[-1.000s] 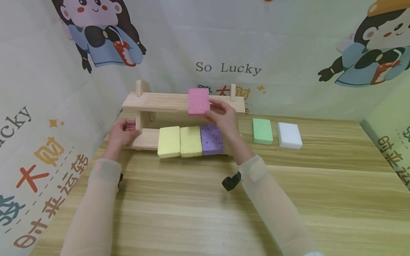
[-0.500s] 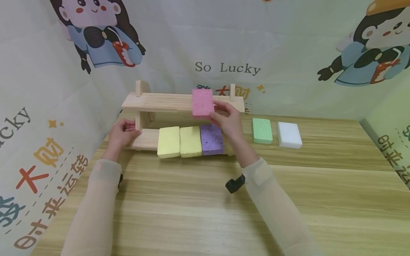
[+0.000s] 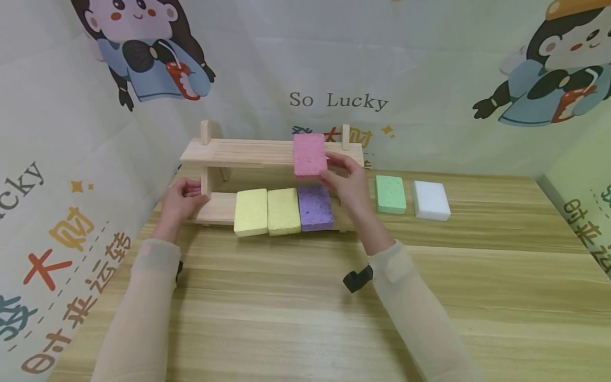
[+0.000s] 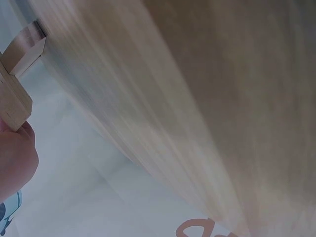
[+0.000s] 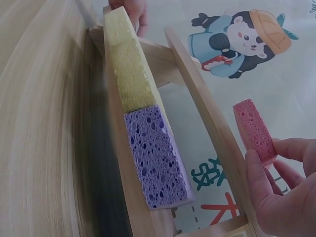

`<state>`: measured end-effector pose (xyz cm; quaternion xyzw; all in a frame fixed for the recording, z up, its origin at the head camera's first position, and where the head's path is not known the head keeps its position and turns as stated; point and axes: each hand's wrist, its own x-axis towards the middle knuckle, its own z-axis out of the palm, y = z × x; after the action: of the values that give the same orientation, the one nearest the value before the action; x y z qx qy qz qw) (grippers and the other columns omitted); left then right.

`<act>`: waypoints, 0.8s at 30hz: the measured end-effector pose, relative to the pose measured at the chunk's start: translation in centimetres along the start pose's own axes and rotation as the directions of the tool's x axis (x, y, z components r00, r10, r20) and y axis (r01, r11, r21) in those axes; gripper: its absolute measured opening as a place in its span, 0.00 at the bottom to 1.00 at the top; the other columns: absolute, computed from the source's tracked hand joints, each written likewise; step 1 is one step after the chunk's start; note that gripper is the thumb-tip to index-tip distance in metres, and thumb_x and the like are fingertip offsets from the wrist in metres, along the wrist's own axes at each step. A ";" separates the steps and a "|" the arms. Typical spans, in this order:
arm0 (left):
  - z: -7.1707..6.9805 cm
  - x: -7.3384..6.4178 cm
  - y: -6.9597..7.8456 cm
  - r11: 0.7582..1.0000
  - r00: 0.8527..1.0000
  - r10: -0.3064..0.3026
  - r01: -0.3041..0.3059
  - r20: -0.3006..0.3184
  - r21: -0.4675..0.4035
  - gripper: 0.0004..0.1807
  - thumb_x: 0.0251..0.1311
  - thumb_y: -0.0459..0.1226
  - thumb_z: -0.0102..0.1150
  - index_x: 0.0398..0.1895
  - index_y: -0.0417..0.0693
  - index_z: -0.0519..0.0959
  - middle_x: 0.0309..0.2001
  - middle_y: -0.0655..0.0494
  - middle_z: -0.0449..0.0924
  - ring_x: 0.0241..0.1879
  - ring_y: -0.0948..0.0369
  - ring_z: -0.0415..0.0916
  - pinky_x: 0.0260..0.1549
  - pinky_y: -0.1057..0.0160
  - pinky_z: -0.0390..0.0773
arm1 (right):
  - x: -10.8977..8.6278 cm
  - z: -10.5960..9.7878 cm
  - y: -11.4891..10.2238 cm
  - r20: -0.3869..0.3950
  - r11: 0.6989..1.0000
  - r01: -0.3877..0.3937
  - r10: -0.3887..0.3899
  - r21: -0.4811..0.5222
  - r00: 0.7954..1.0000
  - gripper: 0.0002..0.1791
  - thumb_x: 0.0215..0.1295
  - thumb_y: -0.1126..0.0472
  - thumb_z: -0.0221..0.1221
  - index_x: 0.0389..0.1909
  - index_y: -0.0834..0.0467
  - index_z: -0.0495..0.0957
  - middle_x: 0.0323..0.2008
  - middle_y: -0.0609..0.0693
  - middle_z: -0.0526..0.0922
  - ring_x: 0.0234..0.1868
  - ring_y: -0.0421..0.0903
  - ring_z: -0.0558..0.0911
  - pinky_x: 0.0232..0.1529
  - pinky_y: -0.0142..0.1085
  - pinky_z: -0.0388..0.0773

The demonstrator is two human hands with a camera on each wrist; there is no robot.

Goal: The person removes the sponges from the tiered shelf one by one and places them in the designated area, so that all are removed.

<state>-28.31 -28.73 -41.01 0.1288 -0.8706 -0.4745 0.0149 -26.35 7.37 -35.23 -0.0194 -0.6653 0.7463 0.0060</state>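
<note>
A two-tier wooden shelf [image 3: 238, 151] stands at the back of the table. My left hand [image 3: 180, 204] grips its left upright, thumb in front; the left wrist view catches only part of that hand [image 4: 17, 160]. Between thumb and fingers, my right hand [image 3: 350, 183] pinches a pink sponge [image 3: 309, 155] by its lower right edge, over the right part of the upper board. Whether the sponge touches the board I cannot tell. On the lower board lie two yellow sponges [image 3: 251, 212] and, to their right, a purple sponge [image 5: 157, 158], side by side.
Right of the shelf, a green sponge [image 3: 390, 194] and a white sponge [image 3: 431, 200] lie on the wooden table [image 3: 267, 313]. Printed cloth [image 3: 258, 63] hangs close behind the shelf and along both sides.
My right hand has shifted steadily rightward along the upper board, carrying the pink sponge with it. The left hand keeps its hold on the upright.
</note>
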 end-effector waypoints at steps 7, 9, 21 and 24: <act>0.0 0.0 -0.1 1.000 1.000 -0.001 0.001 0.000 -0.014 0.23 0.62 0.33 0.64 0.59 0.39 0.70 0.49 0.54 0.73 0.37 0.74 0.69 0.36 0.81 0.71 | -0.3 -0.9 0.1 -0.012 0.999 0.015 -0.015 -0.033 1.000 0.26 0.64 0.70 0.63 0.63 0.56 0.75 0.60 0.56 0.75 0.50 0.47 0.83 0.47 0.30 0.84; 0.0 0.0 -0.1 1.000 1.000 -0.001 0.001 0.001 -0.014 0.22 0.62 0.32 0.63 0.58 0.39 0.70 0.48 0.55 0.73 0.37 0.74 0.69 0.36 0.81 0.71 | -0.4 -1.2 0.1 -0.016 0.999 0.013 -0.013 -0.032 1.000 0.26 0.64 0.71 0.63 0.63 0.56 0.75 0.60 0.55 0.75 0.49 0.46 0.83 0.47 0.30 0.83; 0.0 0.1 -0.2 1.000 1.000 0.009 -0.009 0.002 -0.002 0.25 0.62 0.33 0.64 0.61 0.37 0.69 0.52 0.51 0.74 0.38 0.75 0.69 0.38 0.79 0.71 | -1.1 -3.1 -0.3 -0.026 0.999 0.037 -0.037 -0.004 0.999 0.25 0.65 0.70 0.62 0.64 0.56 0.75 0.62 0.55 0.74 0.42 0.41 0.84 0.52 0.35 0.83; 0.0 0.2 -0.3 1.000 1.000 0.008 -0.008 0.003 0.003 0.25 0.63 0.33 0.63 0.61 0.38 0.69 0.51 0.52 0.74 0.38 0.75 0.69 0.38 0.79 0.71 | -1.2 -3.7 -0.3 -0.025 0.999 0.053 -0.053 -0.006 0.998 0.25 0.66 0.70 0.61 0.64 0.58 0.74 0.62 0.55 0.73 0.41 0.40 0.84 0.51 0.33 0.83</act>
<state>-28.45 -28.94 -41.27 0.1245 -0.8718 -0.4735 0.0154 -25.06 11.05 -35.32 -0.0113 -0.6676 0.7436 0.0341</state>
